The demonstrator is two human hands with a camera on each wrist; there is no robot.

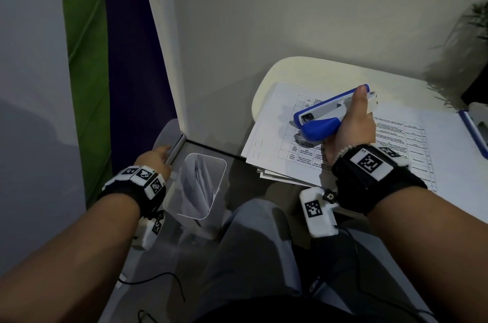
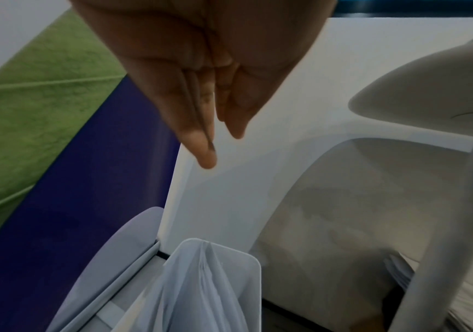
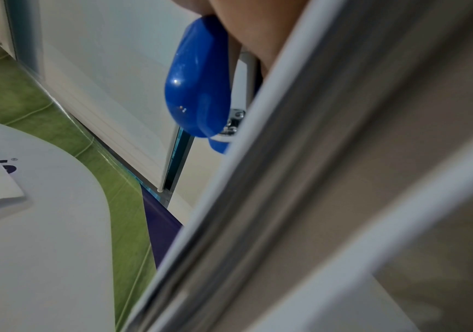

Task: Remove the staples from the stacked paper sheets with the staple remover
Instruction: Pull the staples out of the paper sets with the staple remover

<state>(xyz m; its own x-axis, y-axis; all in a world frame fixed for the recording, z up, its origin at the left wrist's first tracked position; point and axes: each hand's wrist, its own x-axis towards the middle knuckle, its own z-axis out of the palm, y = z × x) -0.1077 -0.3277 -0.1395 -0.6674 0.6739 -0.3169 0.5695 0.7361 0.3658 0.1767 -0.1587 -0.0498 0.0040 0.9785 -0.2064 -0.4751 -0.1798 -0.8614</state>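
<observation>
— Where did the stacked paper sheets (image 1: 274, 146) lie from the working hand?

— Directly under it. The stack sat on the left end of the white table (image 1: 303, 69), with its near left corner past the table's edge. The right hand (image 1: 353, 130) hung over the printed top sheet with the staple remover (image 1: 324, 114) in it.

— And the tool's long axis?

— It ran from far right to near left, with the metal nose at the near-left end, tipped down toward the left part of the stack. The nose looked just above the paper, though I could not tell from the head view whether it touched. No staple could be made out.

— How was it held?

— The fingers were curled round the blue underside, and the thumb lay along the white top toward the far end.

— The other hand?

— The left hand (image 1: 154, 160) was well apart, out to the left and lower. It was over the far left side of a clear bin (image 1: 224, 172) that held loose sheets. Its fingers (image 2: 201, 143) were straight and pressed together, thumb beside them, holding nothing.

— So which hand was nearer?

— The right, by far. I judged the next move to be its own: set the nose onto a staple. The left would need to cross to the right to steady the stack.
</observation>
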